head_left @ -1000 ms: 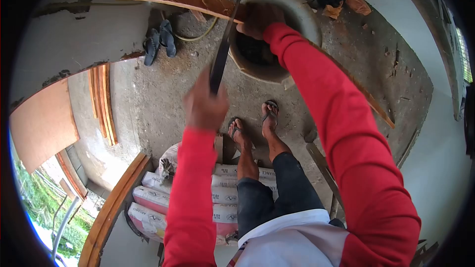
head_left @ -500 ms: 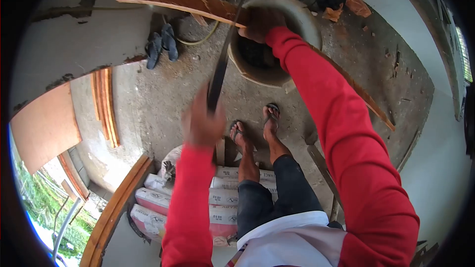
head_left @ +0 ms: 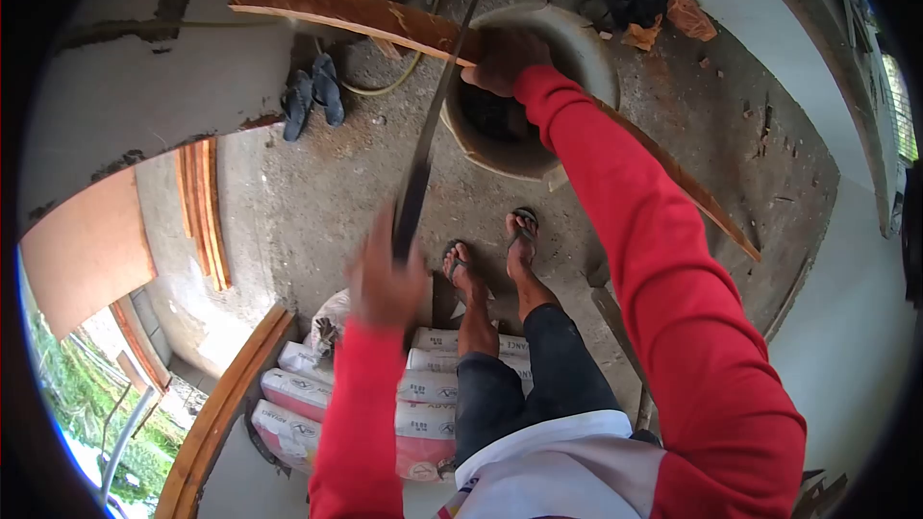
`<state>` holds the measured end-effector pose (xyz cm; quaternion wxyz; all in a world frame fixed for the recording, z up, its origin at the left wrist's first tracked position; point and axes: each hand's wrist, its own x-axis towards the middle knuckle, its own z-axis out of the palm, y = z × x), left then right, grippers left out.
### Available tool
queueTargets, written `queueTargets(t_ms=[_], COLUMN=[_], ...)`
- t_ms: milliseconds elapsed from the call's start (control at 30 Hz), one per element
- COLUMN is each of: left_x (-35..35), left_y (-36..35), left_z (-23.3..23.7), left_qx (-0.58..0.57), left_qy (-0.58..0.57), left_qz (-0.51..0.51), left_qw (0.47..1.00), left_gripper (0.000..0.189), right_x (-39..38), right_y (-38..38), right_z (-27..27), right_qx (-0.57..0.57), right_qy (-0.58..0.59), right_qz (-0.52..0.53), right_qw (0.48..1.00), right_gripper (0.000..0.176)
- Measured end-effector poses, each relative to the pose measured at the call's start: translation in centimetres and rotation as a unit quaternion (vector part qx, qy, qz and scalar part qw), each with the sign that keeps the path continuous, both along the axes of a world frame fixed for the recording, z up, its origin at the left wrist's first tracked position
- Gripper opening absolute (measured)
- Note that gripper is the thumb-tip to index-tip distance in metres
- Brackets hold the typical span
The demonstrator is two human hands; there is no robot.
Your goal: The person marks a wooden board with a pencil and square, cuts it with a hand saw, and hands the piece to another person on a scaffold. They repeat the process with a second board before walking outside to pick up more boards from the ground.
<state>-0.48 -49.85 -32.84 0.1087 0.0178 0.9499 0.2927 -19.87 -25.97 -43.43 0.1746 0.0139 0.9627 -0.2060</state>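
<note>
My left hand [head_left: 387, 277] is wrapped round the handle end of a handsaw [head_left: 429, 139], and the hand is slightly blurred. The dark, narrow blade runs up and away from it and crosses a reddish-brown wooden plank [head_left: 346, 17] near its right end. Fingers closed, my right hand [head_left: 510, 62] grips that end of the plank, just right of the blade. Beneath the right hand stands a round tub [head_left: 588, 58] with a pale rim and a dark inside.
Printed bags [head_left: 423, 423] are stacked by my legs. A pair of slippers [head_left: 327, 88] and a hose [head_left: 385, 89] lie on the concrete floor. Lumber [head_left: 204, 211] leans at the left wall. A long board [head_left: 687, 183] slants right of the tub, and black cloth [head_left: 639, 2] lies behind it.
My left hand has pulled the saw back toward my body, so the handle sits lower. The right hand and the plank stay nearly in place; the view has shifted slightly.
</note>
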Motion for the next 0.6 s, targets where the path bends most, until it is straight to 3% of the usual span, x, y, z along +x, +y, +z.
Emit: queueTargets(t_ms=[67, 133, 200, 233, 300, 333, 433, 467, 567, 600], left_x=[6.5, 9.3, 5.4, 1.7, -6.6, -9.1, -6.8, -2.9, 7.6, 7.6], left_y=[-3.3, -3.9, -3.6, -1.8, 3.4, 4.8, 5.0, 2.5, -1.9, -1.9], left_z=[5.6, 8.4, 3.2, 0.0, -4.4, -4.7, -0.1, 1.0, 9.2, 9.2], left_qx=[0.019, -0.020, 0.041, 0.012, 0.078, 0.068, 0.022, -0.005, -0.012, -0.017], left_qy=[0.025, -0.014, 0.058, -0.010, 0.037, 0.064, 0.026, 0.087, -0.008, -0.013], left_qz=[-0.028, 0.025, -0.023, 0.020, 0.021, 0.004, -0.007, -0.033, -0.001, -0.001], left_qw=[0.999, 0.999, 0.997, 1.000, 0.996, 0.996, 0.999, 0.996, 1.000, 1.000], left_gripper=[0.043, 0.043, 0.042, 0.039, 0.038, 0.039, 0.041, 0.043, 0.044, 0.044], right_x=[-1.1, 0.7, 0.3, 0.2, -0.3, -0.5, 0.4, 0.7, 0.6, 1.3], right_y=[-0.1, -0.4, -0.5, -0.3, -0.2, -0.7, -0.9, -0.5, -0.4, -0.4], right_z=[0.8, 0.9, 1.1, 0.7, 0.1, 0.0, 0.7, 0.1, -0.7, -0.8], right_qx=[-0.005, -0.010, -0.015, -0.006, 0.012, 0.015, 0.017, 0.012, -0.015, -0.020], right_qy=[-0.010, -0.036, -0.024, -0.017, -0.001, -0.007, -0.019, 0.005, 0.021, 0.010], right_qz=[-0.004, -0.010, -0.006, -0.007, -0.013, -0.011, -0.011, -0.019, -0.038, -0.039], right_qw=[1.000, 0.999, 1.000, 1.000, 1.000, 1.000, 1.000, 1.000, 0.999, 0.999], right_gripper=[0.046, 0.046, 0.046, 0.045, 0.044, 0.042, 0.038, 0.037, 0.034, 0.033])
